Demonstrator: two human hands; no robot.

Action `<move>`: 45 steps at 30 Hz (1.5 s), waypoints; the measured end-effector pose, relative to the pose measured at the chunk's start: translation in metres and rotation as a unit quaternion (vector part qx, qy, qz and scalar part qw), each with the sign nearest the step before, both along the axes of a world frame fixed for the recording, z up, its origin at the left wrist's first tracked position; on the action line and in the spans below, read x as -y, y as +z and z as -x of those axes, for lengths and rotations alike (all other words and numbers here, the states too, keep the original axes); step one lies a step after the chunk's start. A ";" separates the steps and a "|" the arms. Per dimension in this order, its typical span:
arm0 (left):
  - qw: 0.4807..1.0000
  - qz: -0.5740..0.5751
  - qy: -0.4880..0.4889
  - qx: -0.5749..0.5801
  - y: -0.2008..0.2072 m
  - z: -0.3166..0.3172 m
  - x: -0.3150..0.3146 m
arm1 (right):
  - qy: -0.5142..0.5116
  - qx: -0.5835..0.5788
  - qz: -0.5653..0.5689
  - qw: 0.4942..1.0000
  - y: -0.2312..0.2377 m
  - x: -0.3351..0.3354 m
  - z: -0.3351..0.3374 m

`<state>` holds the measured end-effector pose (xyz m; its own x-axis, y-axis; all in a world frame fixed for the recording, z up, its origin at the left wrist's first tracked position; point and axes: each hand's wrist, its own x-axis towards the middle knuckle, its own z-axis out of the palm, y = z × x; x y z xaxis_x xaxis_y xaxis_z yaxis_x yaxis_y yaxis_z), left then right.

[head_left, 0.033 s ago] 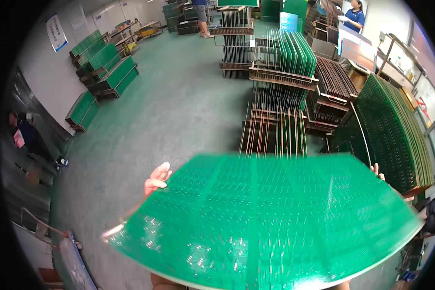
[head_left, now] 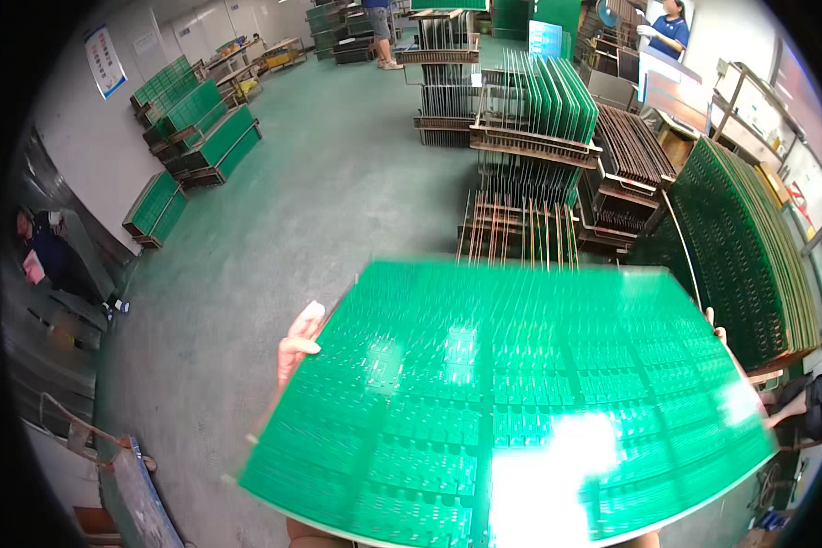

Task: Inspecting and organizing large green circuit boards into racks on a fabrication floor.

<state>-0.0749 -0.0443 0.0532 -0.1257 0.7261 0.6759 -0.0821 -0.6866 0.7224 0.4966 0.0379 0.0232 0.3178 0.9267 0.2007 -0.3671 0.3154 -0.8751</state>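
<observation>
A large green circuit board panel (head_left: 429, 393) fills the lower middle of the head view, tilted, with a white glare patch across its near right part. My left hand (head_left: 301, 342) grips its left edge, thumb over the top face and fingers beneath or behind it. At the opposite edge my right hand (head_left: 718, 329) holds on too; only a few fingertips show there, the rest hidden behind the panel. Rows of small repeated circuit patterns cover the board's face.
Beyond the panel stands a rack of upright green boards (head_left: 543, 100). To the right leans a thick stack of green panels (head_left: 740, 247). More green panels (head_left: 215, 146) sit in racks along the left wall. A co-worker (head_left: 667, 35) stands at the far right, another person (head_left: 381, 32) farther back.
The panel's far edge has risen and its tilt has changed, so the glare has grown and spread on the near right part. Both hands keep their hold.
</observation>
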 end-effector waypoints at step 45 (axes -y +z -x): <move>0.867 0.377 -0.053 0.321 -0.055 -0.036 0.032 | 0.036 -0.113 0.097 0.988 0.018 0.081 0.072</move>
